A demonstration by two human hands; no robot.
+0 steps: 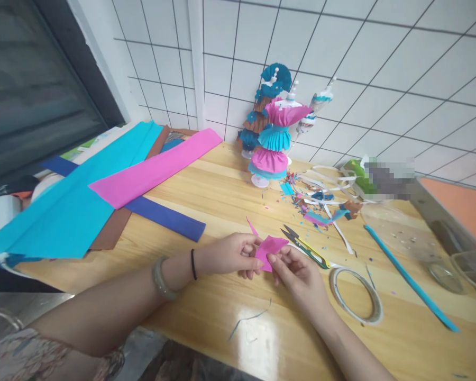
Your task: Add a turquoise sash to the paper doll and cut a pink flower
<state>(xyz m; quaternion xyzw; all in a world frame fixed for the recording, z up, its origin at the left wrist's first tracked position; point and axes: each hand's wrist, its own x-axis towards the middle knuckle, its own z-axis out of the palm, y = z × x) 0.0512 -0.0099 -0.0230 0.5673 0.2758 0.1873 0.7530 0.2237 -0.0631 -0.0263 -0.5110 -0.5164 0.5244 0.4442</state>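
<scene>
Between both hands is a small piece of pink crepe paper (pixel 270 250), held over the front of the wooden table. My left hand (pixel 241 255) pinches its left edge; a thin pink strip sticks up behind those fingers. My right hand (pixel 295 270) grips the lower right side with thumb and fingers. Just beyond the right hand lie thread snips (pixel 307 247) with dark blades and a yellow and green handle. A roll of tape (pixel 356 295) rests flat to the right of that hand.
Large folded sheets of blue (pixel 83 182) and pink crepe paper (pixel 162 165) cover the table's left side. Ruffled paper decorations (pixel 272 135) stand by the tiled wall. Paper scraps (pixel 321 209) lie behind the snips. A thin blue strip (pixel 410 278) and a clear container (pixel 474 270) are at right.
</scene>
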